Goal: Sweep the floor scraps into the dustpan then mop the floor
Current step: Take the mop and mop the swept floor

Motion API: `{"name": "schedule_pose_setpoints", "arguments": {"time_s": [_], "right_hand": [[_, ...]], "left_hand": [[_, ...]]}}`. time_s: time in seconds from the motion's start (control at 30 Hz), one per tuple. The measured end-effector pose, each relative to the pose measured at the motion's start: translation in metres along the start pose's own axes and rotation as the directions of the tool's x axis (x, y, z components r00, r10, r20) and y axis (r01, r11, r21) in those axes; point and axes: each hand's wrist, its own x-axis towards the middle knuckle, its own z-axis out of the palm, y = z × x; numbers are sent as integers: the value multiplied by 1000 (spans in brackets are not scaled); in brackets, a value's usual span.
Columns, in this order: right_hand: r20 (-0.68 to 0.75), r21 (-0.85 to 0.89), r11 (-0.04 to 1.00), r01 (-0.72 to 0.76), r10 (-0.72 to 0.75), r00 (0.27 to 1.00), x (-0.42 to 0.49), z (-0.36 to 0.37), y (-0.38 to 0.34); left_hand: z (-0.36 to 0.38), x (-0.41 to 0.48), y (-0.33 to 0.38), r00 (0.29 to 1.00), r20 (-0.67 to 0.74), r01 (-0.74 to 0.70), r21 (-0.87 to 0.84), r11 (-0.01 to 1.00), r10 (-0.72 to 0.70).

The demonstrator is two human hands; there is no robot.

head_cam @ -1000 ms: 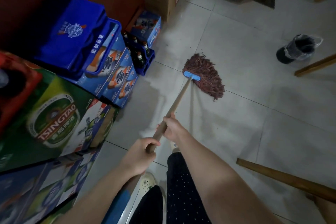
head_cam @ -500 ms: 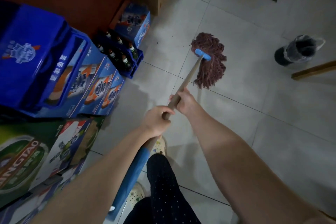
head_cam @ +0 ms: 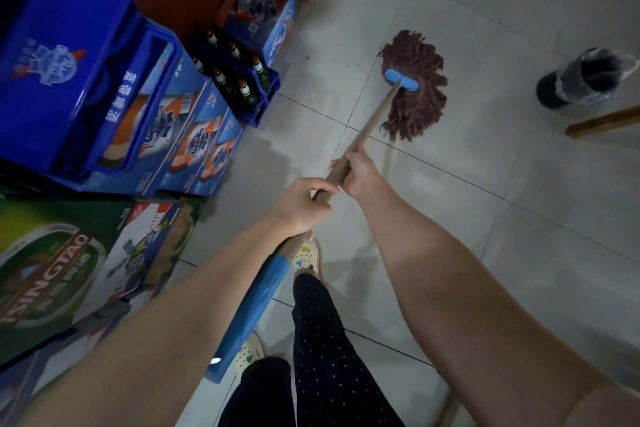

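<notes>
The forearms (head_cam: 433,270) are bare as far up as I can see, and so are the left hand (head_cam: 301,208) and right hand (head_cam: 360,173). The trousers (head_cam: 318,340) are dark, close-fitting and sprinkled all over with tiny pale dots. On the feet are cream clogs (head_cam: 306,256), holed on top, with a few small coloured charms pressed into them.

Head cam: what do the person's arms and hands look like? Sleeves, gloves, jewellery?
The left forearm and right forearm are bare up to the frame edge, with no sleeves in view. The left hand and right hand wear no gloves, and no rings, watch or bands show. Lower down are dark trousers with small pale dots and pale perforated clogs.
</notes>
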Motion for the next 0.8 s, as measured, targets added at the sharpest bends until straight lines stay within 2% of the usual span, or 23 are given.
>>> {"name": "schedule_pose_setpoints", "arguments": {"time_s": [0.27, 0.57, 0.7, 0.8], "right_hand": [[37, -10, 999, -43, 44, 998, -65, 6, 106], [145, -16, 993, -115, 116, 983, -158, 55, 254], [215, -32, 985, -171, 173, 961, -188, 73, 287], [210, -40, 981, -190, 194, 958, -187, 78, 290]], "left_hand": [[1, -107, -79, 1000, -26, 13, -42, 999, -14], [-33, -234, -200, 997, -73, -8, -12, 1000, 7], [-46, -264, -235, 989, -146, 22, -42, 999, -28], [-48, -266, -238, 988, -147, 33, -56, 998, -41]]}}
